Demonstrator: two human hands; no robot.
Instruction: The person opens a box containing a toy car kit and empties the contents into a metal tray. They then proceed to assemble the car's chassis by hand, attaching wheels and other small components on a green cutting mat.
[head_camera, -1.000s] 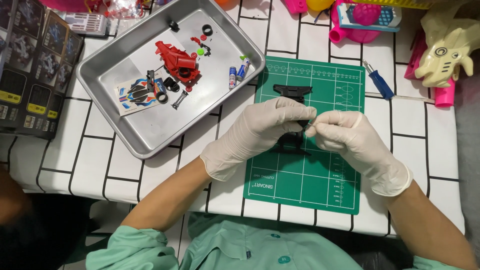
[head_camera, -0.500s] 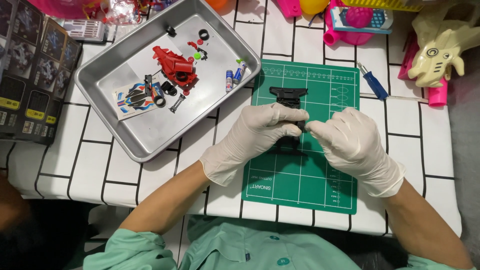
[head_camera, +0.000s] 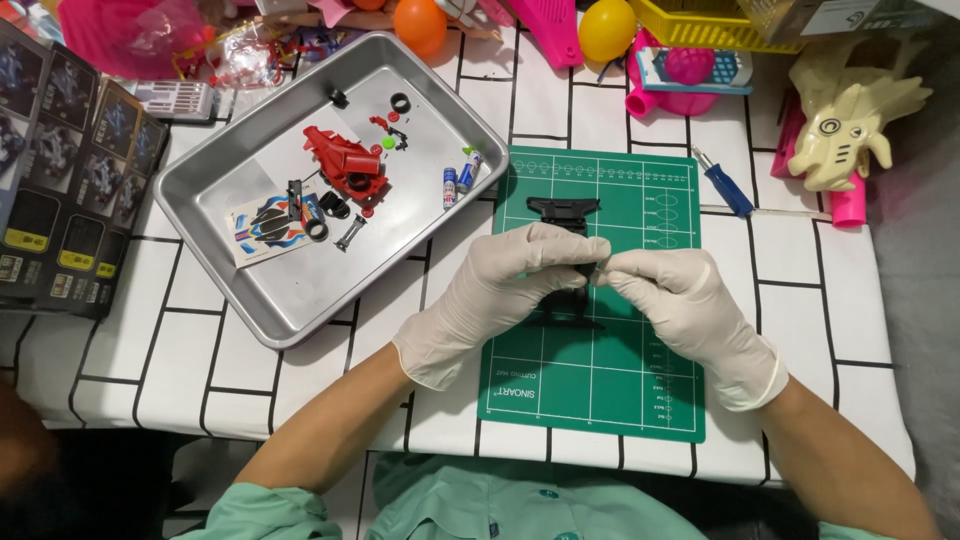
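Note:
Both hands wear white gloves and meet over a green cutting mat (head_camera: 600, 390). My left hand (head_camera: 510, 290) and my right hand (head_camera: 680, 305) pinch a black plastic toy-car chassis (head_camera: 575, 310) between them; most of it is hidden under the fingers. A second black plastic part (head_camera: 563, 211) lies on the mat just beyond the hands. To the left, a metal tray (head_camera: 250, 300) holds a red toy-car body piece (head_camera: 345, 165), a sticker sheet (head_camera: 265, 220), small black wheels and two small batteries (head_camera: 457, 180).
A blue-handled screwdriver (head_camera: 725, 185) lies right of the mat. Dark boxes (head_camera: 60, 200) stand at the left edge. Pink, yellow and orange toys crowd the far edge, and a cream toy dinosaur (head_camera: 850, 125) sits at the far right. The tabletop is white with black grid lines.
The view has shifted slightly. My hands stay together over the mat, fingers working the black chassis with only small movements.

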